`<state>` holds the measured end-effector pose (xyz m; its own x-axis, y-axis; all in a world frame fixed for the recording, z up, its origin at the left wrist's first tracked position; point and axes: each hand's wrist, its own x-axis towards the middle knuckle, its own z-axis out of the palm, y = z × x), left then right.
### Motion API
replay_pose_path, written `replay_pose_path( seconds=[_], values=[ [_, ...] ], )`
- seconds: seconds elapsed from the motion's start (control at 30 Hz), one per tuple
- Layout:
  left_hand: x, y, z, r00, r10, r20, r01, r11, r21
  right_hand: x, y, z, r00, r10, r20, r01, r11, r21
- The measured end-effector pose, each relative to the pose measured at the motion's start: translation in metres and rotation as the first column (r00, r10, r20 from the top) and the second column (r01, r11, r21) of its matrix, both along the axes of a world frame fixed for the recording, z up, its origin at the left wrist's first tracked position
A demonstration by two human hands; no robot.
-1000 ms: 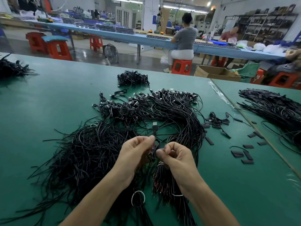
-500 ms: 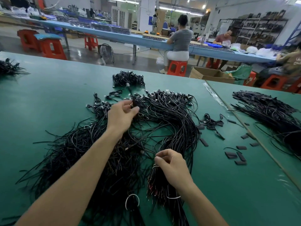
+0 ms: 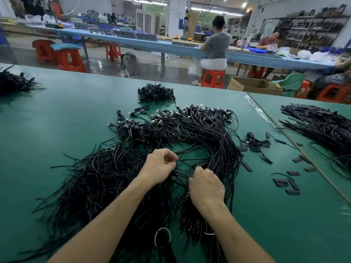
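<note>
Sorting through a big loose pile of black cables (image 3: pixel 106 179) spread on a green table (image 3: pixel 57 118). Pinching one thin cable (image 3: pixel 191 159) with the left hand (image 3: pixel 159 166) — thumb against curled fingertips, above the middle of the pile. Digging in with the right hand (image 3: pixel 206 185) just beside it, fingers curled down into the strands of a thicker bundle (image 3: pixel 226 149); cannot tell which strands sit in that grip, since the knuckles hide them. Hands near each other, not touching.

Curving away from the right hand, up and round to a cluster of plug ends (image 3: pixel 199 112) at the far side. Lying near the bottom edge, between the forearms, a white tie loop (image 3: pixel 162 228) around more cable.

Farther back on the table, a small separate heap (image 3: pixel 155 93). Off to the right, short black sleeves (image 3: pixel 288 184) scattered flat, and a small knot of leads (image 3: pixel 256 142). On the next table to the right, another long pile (image 3: pixel 322 128); at the far left edge, one more heap (image 3: pixel 13 82).

Beyond — a cardboard box (image 3: pixel 252 85) on the floor, and a person on a red stool (image 3: pixel 212 78) at a long blue bench (image 3: pixel 133 39).
</note>
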<state>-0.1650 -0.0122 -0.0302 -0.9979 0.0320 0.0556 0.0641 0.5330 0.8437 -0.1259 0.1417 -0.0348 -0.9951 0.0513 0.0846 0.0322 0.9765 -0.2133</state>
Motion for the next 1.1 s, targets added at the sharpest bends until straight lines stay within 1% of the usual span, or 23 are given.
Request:
replay_pose_path(
  seconds=[0.17,0.2,0.23,0.27,0.3,0.33,0.4,0.43,0.5,0.53,0.57,0.6,0.63,0.67,0.7,0.73,0.8,0.83,0.9,0.93,1.0,1.07,1.1],
  values=[
    [0.011,0.003,-0.012,0.992,-0.122,-0.003,0.122,0.989,-0.083,-0.001,0.001,0.008,0.999,-0.028,0.019,0.032,0.971,-0.239],
    [0.011,0.005,-0.011,0.988,-0.152,-0.020,0.150,0.985,-0.082,0.000,0.002,0.014,1.000,-0.016,0.012,0.019,0.938,-0.345],
    [0.011,0.007,-0.012,0.982,-0.183,-0.047,0.180,0.981,-0.070,0.002,0.001,0.022,1.000,0.014,0.026,0.000,0.867,-0.499],
    [0.011,0.010,-0.013,0.976,-0.210,-0.066,0.208,0.977,-0.038,0.006,-0.004,0.033,0.995,0.081,0.053,-0.026,0.755,-0.656],
    [0.011,0.009,-0.019,0.973,-0.221,-0.065,0.222,0.975,0.010,0.013,-0.010,0.046,0.980,0.189,0.064,-0.074,0.644,-0.761],
    [0.011,0.010,-0.022,0.976,-0.214,-0.027,0.215,0.974,0.065,0.022,-0.019,0.057,0.946,0.323,0.042,-0.166,0.591,-0.789],
    [0.012,0.015,-0.029,0.987,-0.160,0.000,0.159,0.983,0.091,0.042,-0.037,0.074,0.818,0.574,-0.040,-0.418,0.545,-0.727],
    [0.009,0.017,-0.027,0.993,-0.092,-0.075,0.096,0.994,0.055,0.053,-0.045,0.078,0.757,0.648,-0.082,-0.510,0.508,-0.694],
    [0.004,0.022,-0.011,0.963,-0.028,-0.268,0.051,0.996,0.078,0.067,-0.051,0.084,0.721,0.680,-0.136,-0.575,0.476,-0.666],
    [0.001,0.020,-0.003,0.946,0.002,-0.323,0.043,0.990,0.132,0.069,-0.049,0.085,0.735,0.659,-0.163,-0.589,0.500,-0.635],
    [0.002,0.014,0.006,0.940,0.079,-0.332,-0.014,0.981,0.194,0.067,-0.044,0.084,0.766,0.614,-0.192,-0.591,0.552,-0.588],
    [-0.002,0.003,0.010,0.934,0.193,-0.300,-0.107,0.954,0.279,0.063,-0.035,0.083,0.811,0.543,-0.215,-0.559,0.615,-0.556],
    [-0.006,-0.014,0.008,0.906,0.312,-0.286,-0.219,0.924,0.315,0.056,-0.023,0.081,0.864,0.450,-0.225,-0.494,0.673,-0.550],
    [-0.008,-0.028,0.006,0.865,0.400,-0.304,-0.307,0.900,0.309,0.047,-0.010,0.076,0.913,0.346,-0.215,-0.406,0.725,-0.557],
    [-0.007,-0.040,0.003,0.832,0.427,-0.354,-0.364,0.902,0.233,0.037,0.004,0.070,0.951,0.248,-0.188,-0.311,0.776,-0.549],
    [-0.003,-0.047,0.002,0.821,0.392,-0.416,-0.363,0.920,0.150,0.028,0.018,0.063,0.975,0.166,-0.150,-0.220,0.825,-0.520],
    [0.005,-0.047,0.005,0.815,0.194,-0.546,-0.252,0.967,-0.032,0.013,0.041,0.043,0.991,0.048,-0.122,-0.095,0.903,-0.420],
    [0.010,-0.041,0.006,0.800,0.079,-0.595,-0.175,0.979,-0.106,0.007,0.050,0.033,0.991,0.010,-0.135,-0.061,0.922,-0.382],
    [0.019,-0.029,0.006,0.768,-0.119,-0.630,-0.006,0.981,-0.193,-0.003,0.064,0.019,0.981,-0.041,-0.190,-0.036,0.923,-0.384],
    [0.022,-0.024,0.007,0.747,-0.157,-0.646,0.049,0.982,-0.182,-0.008,0.072,0.015,0.974,-0.092,-0.205,-0.002,0.908,-0.418],
    [0.029,-0.021,0.014,0.722,-0.126,-0.680,0.094,0.992,-0.084,-0.015,0.099,0.011,0.950,-0.252,-0.185,0.131,0.859,-0.495],
    [0.036,-0.027,0.026,0.704,-0.066,-0.707,0.068,0.997,-0.026,-0.014,0.131,0.008,0.922,-0.372,-0.107,0.282,0.836,-0.470],
    [0.038,-0.033,0.032,0.703,-0.048,-0.709,0.027,0.999,-0.040,-0.012,0.144,0.005,0.919,-0.391,-0.044,0.340,0.846,-0.410]
  ],
)
